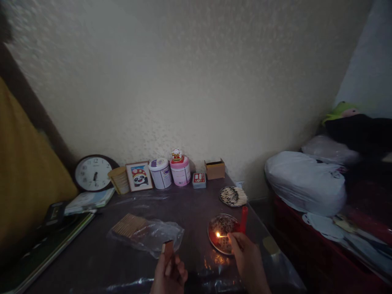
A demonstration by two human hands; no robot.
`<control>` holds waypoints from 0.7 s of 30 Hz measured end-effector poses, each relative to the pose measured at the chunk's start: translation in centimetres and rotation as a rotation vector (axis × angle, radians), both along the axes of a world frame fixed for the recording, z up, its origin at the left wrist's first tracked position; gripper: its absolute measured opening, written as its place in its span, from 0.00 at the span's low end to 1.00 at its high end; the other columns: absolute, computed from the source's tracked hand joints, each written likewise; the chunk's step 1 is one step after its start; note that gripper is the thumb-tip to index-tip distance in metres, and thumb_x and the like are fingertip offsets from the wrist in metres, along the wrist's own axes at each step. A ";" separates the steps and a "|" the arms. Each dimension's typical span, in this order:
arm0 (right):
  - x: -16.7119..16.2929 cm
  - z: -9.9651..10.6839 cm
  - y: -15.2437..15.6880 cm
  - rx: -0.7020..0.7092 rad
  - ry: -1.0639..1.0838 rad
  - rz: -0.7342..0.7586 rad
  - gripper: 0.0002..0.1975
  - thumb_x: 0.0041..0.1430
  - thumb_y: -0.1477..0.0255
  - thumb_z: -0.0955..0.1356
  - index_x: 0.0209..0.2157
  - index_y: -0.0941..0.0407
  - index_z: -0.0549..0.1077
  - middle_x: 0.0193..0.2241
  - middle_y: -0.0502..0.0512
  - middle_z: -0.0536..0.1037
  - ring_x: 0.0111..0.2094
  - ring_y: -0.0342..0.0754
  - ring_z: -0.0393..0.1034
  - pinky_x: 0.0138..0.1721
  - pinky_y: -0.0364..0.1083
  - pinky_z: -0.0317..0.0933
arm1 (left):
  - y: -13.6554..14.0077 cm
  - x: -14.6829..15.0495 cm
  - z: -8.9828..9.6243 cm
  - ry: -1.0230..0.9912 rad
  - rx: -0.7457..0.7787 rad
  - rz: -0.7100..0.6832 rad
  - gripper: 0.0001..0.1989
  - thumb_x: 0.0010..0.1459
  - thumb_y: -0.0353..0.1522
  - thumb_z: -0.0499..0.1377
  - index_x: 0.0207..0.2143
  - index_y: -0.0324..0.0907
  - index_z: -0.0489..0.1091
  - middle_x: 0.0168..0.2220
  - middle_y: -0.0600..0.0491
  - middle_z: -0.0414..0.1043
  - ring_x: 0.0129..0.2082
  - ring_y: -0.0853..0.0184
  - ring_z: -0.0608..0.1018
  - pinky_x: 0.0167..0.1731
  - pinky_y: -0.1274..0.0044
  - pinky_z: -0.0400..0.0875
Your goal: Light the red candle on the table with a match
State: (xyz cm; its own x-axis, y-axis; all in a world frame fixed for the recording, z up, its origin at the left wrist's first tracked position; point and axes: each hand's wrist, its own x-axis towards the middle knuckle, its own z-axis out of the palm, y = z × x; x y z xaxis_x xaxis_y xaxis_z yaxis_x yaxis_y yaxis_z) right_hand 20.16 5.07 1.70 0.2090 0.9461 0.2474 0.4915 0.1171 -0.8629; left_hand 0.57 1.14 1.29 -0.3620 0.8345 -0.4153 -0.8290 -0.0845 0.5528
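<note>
While the left hand grips a matchbox, the right hand pinches a burning match

Glossy clear plastic sheet covers the dark worktop; the wall looks rough and matt; the lit dish shines like metal.

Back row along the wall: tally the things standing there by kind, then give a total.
Clock: 1
Beige cup: 1
Framed panda picture: 1
Lidded tubs: 2, purple-lidded and pink-lidded
Figurine on the pink tub: 1
Small red-and-white box: 1
Open cardboard box: 1
Total: 8
</note>
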 end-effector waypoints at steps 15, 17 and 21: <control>0.2 -1.0 0.8 -0.016 0.144 0.017 0.15 0.53 0.61 0.63 0.30 0.57 0.75 0.28 0.57 0.81 0.32 0.54 0.75 0.34 0.47 0.64 | -0.1 -0.1 0.6 0.013 -0.024 0.015 0.14 0.47 0.43 0.64 0.24 0.41 0.69 0.19 0.56 0.69 0.16 0.71 0.70 0.16 0.79 0.62; 0.2 -1.1 0.8 -0.021 0.141 0.027 0.15 0.53 0.61 0.63 0.30 0.57 0.75 0.28 0.58 0.81 0.32 0.54 0.75 0.34 0.47 0.65 | -0.2 -0.1 0.6 0.006 -0.025 0.009 0.14 0.47 0.43 0.63 0.24 0.41 0.69 0.19 0.56 0.69 0.16 0.72 0.70 0.16 0.79 0.62; 0.2 -1.1 0.9 -0.014 0.112 0.012 0.15 0.53 0.62 0.63 0.31 0.57 0.75 0.29 0.58 0.81 0.33 0.54 0.76 0.35 0.48 0.66 | -0.2 -0.3 0.5 0.004 -0.016 0.002 0.14 0.47 0.43 0.63 0.25 0.41 0.69 0.20 0.56 0.69 0.17 0.72 0.70 0.17 0.79 0.63</control>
State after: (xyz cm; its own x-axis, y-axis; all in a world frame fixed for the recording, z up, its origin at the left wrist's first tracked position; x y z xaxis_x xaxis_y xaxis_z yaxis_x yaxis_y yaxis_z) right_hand 20.34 5.94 0.60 0.2232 0.9519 0.2097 0.3905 0.1098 -0.9140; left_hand 0.31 0.99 1.83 -0.3649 0.8273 -0.4272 -0.8269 -0.0771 0.5570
